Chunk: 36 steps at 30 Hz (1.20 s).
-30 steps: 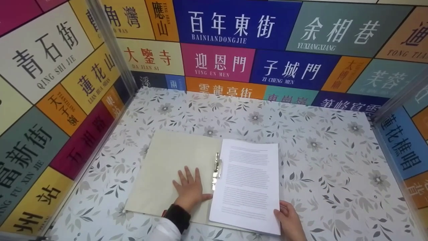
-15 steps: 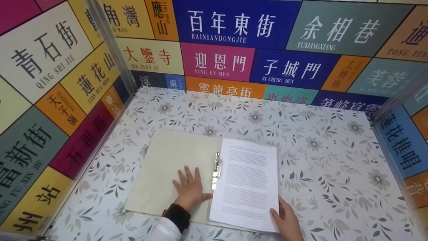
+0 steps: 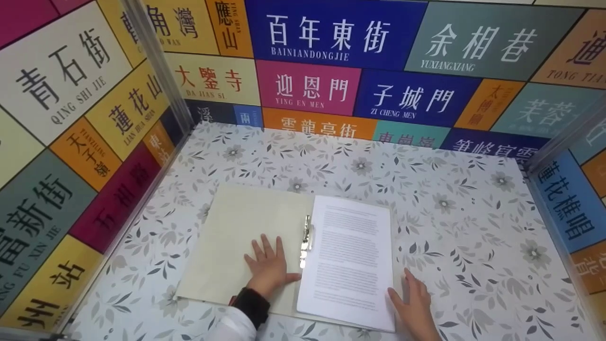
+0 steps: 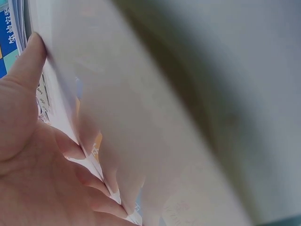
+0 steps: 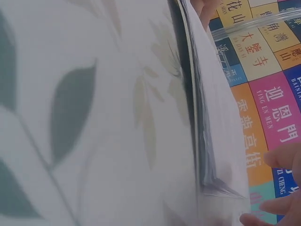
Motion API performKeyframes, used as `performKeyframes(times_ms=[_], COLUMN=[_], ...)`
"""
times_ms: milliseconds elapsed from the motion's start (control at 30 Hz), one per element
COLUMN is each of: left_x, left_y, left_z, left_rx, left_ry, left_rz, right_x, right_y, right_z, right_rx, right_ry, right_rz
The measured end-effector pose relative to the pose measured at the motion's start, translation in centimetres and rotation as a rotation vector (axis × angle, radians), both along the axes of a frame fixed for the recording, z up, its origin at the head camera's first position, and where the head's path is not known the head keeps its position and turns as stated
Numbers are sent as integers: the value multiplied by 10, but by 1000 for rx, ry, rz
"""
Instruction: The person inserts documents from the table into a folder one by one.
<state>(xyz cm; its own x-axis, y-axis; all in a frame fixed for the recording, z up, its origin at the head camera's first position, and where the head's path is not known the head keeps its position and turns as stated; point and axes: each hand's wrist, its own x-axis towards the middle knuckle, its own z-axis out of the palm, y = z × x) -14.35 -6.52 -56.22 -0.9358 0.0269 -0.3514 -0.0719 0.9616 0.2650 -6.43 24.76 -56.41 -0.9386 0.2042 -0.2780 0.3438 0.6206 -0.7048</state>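
Note:
An open cream file folder [image 3: 236, 222] lies on the table, with a metal clip [image 3: 306, 241] along its fold. A stack of printed paper sheets [image 3: 348, 265] sits over its right side. My left hand [image 3: 268, 267] rests flat on the left cover, fingers spread and thumb reaching toward the stack's left edge. In the left wrist view that hand [image 4: 42, 155] lies on the glossy cover. My right hand [image 3: 414, 300] is by the stack's lower right edge, fingers extended and thumb close to the paper. The right wrist view shows its fingertips [image 5: 277, 205] off the sheets' edge.
A white tabletop with grey leaves and flowers [image 3: 473, 246] surrounds the folder. Panels of coloured street-name signs [image 3: 331, 35] stand behind and at both sides. A clear corner strip [image 3: 161, 66] joins the walls at the back left.
My right hand held the stack's lower right edge, nudged it slightly left, and now has its fingers spread away from it. The left hand has stayed in place.

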Motion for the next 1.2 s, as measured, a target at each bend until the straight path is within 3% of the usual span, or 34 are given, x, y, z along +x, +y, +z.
performKeyframes(times_ms=[200, 467, 633, 800, 1000, 1200], left_x=[0, 1, 0, 1, 0, 1], left_y=[1, 1, 3, 2, 2, 2], left_z=[2, 4, 5, 6, 1, 2], left_rx=[-3, -17, -24, -24, -18, -15], left_ry=[-17, -14, -16, -7, 7, -1], left_rz=[-2, 0, 3, -6, -7, -7], right_x=[-21, -56, -74, -87, -98, -108], right_y=[2, -21, -38, -53, -69, -82], right_z=[23, 42, 44, 44, 38, 26], right_rx=[23, 225, 266, 252, 311, 354], right_ry=[113, 184, 226, 167, 17, -45], right_rz=[49, 324, 426, 519, 655, 687])
